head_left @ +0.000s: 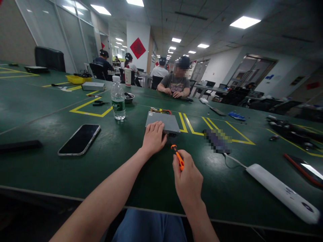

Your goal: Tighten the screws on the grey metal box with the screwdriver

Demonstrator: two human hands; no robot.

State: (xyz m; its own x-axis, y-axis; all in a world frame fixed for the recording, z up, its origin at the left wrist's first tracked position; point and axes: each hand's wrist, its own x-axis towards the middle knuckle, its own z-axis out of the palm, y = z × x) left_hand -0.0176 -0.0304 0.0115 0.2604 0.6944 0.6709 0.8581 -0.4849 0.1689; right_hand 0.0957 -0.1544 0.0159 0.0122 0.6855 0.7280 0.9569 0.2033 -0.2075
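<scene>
A grey metal power supply unit (166, 121) lies flat on the green table in front of me, its bundle of coloured wires (161, 111) at the back. My left hand (154, 136) grips its near left part, fingers over the top and thumb by the front edge. An orange-and-black screwdriver (179, 158) is held in my right hand (188, 176), fingers closed around the handle. It points up toward the front face of the unit, near the socket. The thin shaft is hard to see, so I cannot tell whether its tip touches.
A phone (79, 139) and a water bottle (118, 101) stand to the left, a metal bowl (129, 97) behind. To the right lie a white power strip (281, 191), a blurred device (217, 141) and a red-edged device (304, 169). A person (175, 80) sits opposite.
</scene>
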